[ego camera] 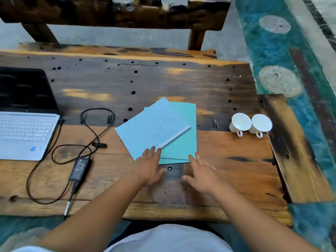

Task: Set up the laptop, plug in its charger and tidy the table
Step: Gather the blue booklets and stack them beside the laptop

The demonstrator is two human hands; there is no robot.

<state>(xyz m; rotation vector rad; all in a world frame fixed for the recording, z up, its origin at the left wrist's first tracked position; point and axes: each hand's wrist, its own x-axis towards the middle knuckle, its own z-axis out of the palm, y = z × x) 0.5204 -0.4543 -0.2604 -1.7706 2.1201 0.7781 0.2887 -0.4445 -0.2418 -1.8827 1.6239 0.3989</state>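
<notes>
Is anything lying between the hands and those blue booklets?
Nothing visible. The left hand already has fingertips on the skewed top booklet, and the right hand touches the lower booklet's near corner.

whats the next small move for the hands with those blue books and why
Probably turn the top book with the left hand until it lines up with the books beneath. It lies skewed across them, the left fingers already rest on its near corner, and the right hand is open at the pile's near edge to steady it.
</notes>
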